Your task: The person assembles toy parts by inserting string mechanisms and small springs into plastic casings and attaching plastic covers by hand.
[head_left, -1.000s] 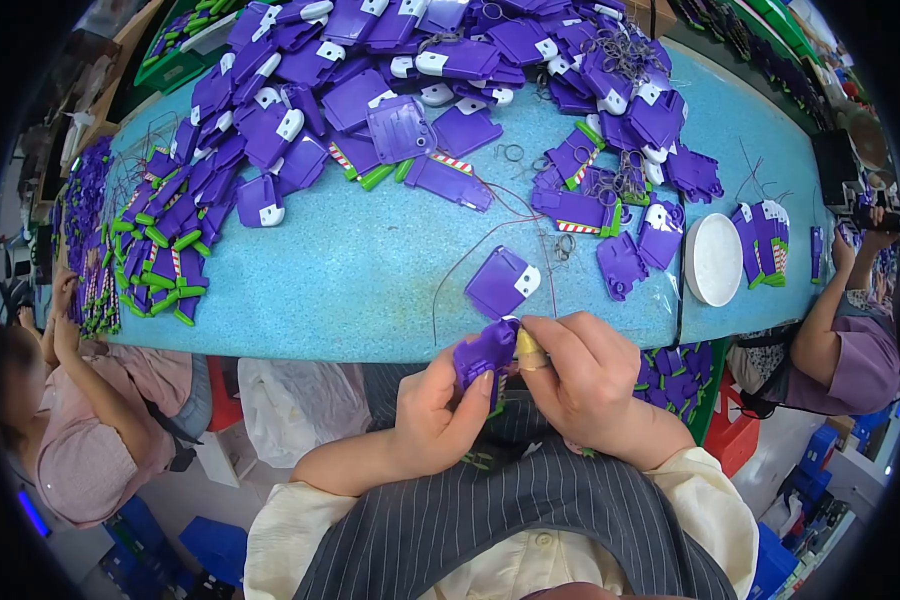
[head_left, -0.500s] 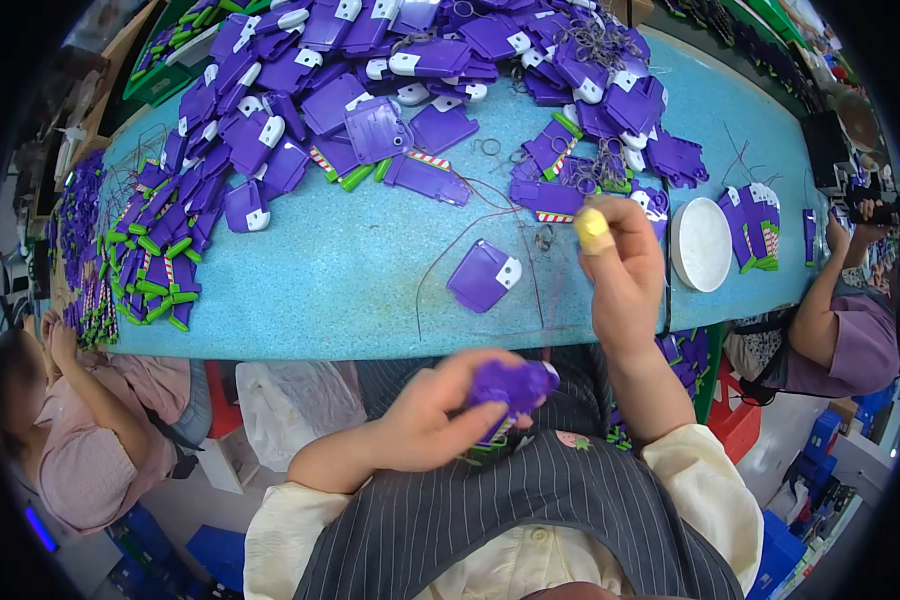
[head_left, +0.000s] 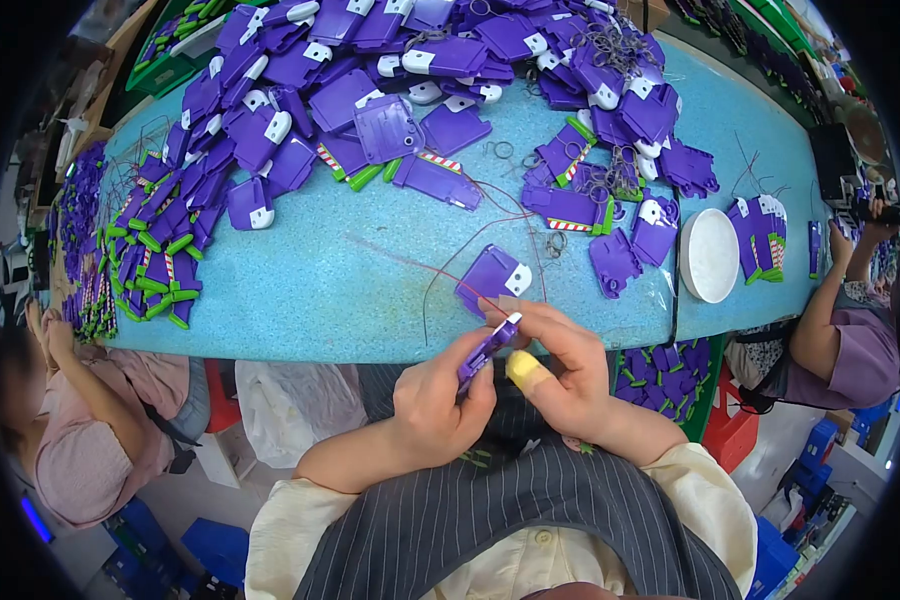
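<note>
My left hand (head_left: 435, 405) grips a small purple plastic casing (head_left: 488, 352) with a white end, held edge-on over the table's front edge. At the white end, my right hand (head_left: 565, 370) has closed its fingers about the casing; one digit wears a yellow cover. A thin red wire (head_left: 410, 262) trails from this end out to the left over the table. Its exact hold between the right fingertips is hidden. Just beyond my fingers lies another purple casing (head_left: 490, 278) with a white end, flat on the blue table (head_left: 320, 290).
A large heap of purple casings (head_left: 345, 100) covers the back. Green-ended pieces (head_left: 155, 265) pile up at left. Metal rings (head_left: 610, 180), loose casings (head_left: 615, 262) and a white bowl (head_left: 710, 255) are at right. A green crate (head_left: 715, 390) stands below. Co-workers sit on both sides.
My right hand has come down from above the table to the casing in my left hand. The casing has turned edge-on. The wire now trails leftward, and a loose casing near the bowl is uncovered.
</note>
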Demonstrator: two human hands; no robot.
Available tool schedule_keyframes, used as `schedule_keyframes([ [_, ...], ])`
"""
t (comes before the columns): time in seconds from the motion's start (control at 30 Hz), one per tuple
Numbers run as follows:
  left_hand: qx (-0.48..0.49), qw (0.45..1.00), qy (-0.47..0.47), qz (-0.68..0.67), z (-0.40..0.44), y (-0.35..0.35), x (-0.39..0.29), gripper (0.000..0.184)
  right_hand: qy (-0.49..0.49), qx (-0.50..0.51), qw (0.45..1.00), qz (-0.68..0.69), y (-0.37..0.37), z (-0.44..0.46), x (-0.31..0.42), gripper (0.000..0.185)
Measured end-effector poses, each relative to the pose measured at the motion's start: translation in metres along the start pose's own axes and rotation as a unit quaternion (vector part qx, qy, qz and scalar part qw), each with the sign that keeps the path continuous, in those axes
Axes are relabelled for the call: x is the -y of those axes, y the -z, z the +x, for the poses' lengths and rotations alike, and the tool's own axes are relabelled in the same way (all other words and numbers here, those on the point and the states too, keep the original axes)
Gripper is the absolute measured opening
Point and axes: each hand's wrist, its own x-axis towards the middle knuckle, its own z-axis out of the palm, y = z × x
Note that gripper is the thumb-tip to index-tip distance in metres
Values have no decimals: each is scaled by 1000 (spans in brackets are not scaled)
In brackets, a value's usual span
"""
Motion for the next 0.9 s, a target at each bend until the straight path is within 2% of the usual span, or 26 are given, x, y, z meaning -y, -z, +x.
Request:
schedule_keyframes([
  [0.07, 4, 999, 27, -22, 0, 1, 2, 33, -4, -4, 1000, 25, -1, 2, -2, 33],
  [0.17, -5, 999, 5, -40, 1, 0, 6, 33, 20, 1, 999, -48, -4, 4, -14, 33],
  [0.23, 22, 994, 77, -70, -5, 1, 8, 30, 25, -2, 997, -73, -7, 4, -16, 33],
  [0.27, 22, 994, 78, -71, -5, 1, 8, 30, 23, -2, 997, -73, -9, 4, -16, 33],
  [0.3, 7, 963, 160, -216, -5, -1, 7, 29, 32, -14, 995, -96, -13, 5, -15, 33],
  [0.33, -8, 905, 236, -355, -4, -1, 6, 28, 42, -27, 992, -118, -17, 7, -15, 32],
  [0.37, 16, 870, 238, -431, -6, 0, 7, 31, 71, -50, 989, -121, -21, 11, -14, 32],
  [0.4, 15, 870, 237, -431, -5, -1, 7, 31, 71, -50, 989, -121, -24, 11, -15, 32],
  [0.47, -2, 872, 215, -440, -3, -6, 6, 34, -14, -39, 997, -67, -27, 10, -16, 29],
  [0.6, 2, 871, 216, -441, -4, -8, 9, 34, 44, -48, 985, -160, -21, 21, -10, 25],
  [0.7, 49, 886, 226, -402, -6, -2, 12, 34, -39, 69, 983, -167, 1, 30, 1, 22],
  [0.73, 50, 867, 236, -435, -6, 2, 11, 34, -36, 66, 983, -168, 12, 39, 8, 22],
  [0.8, 53, 849, 243, -465, -3, 11, 9, 34, 53, 29, 979, -194, 35, 59, 17, 23],
  [0.87, 44, 811, 301, -500, 3, 20, 5, 34, 104, -115, 910, -385, 51, 81, 11, 28],
  [0.9, 49, 821, 292, -489, 3, 20, 6, 34, 84, -131, 860, -486, 55, 94, 5, 24],
])
